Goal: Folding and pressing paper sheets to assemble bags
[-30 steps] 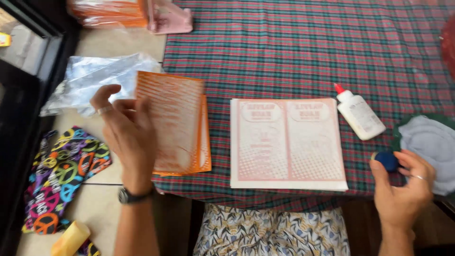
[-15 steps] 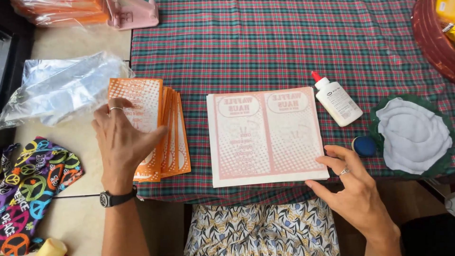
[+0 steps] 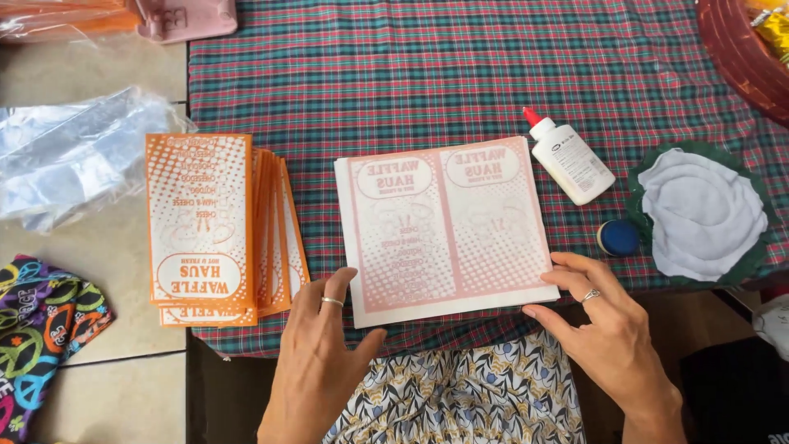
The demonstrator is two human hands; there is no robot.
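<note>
As I lean over the bench, covered in a red-and-green plaid cloth, a stack of pale pink printed sheets lies flat near its front edge, each sheet showing two side-by-side panels of dotted pattern with an oval badge at the top. My left hand rests with its grip open, fingers spread, the ringed finger and thumb touching the stack's lower left corner. My right hand is likewise open and holds nothing, its fingertips touching the stack's lower right corner. To the left, a fanned pile of orange printed sheets overhangs the cloth's edge. Right of the pink stack stand a white glue bottle with a red tip, a small blue cap and a white cloth pad on a dark green backing
</note>
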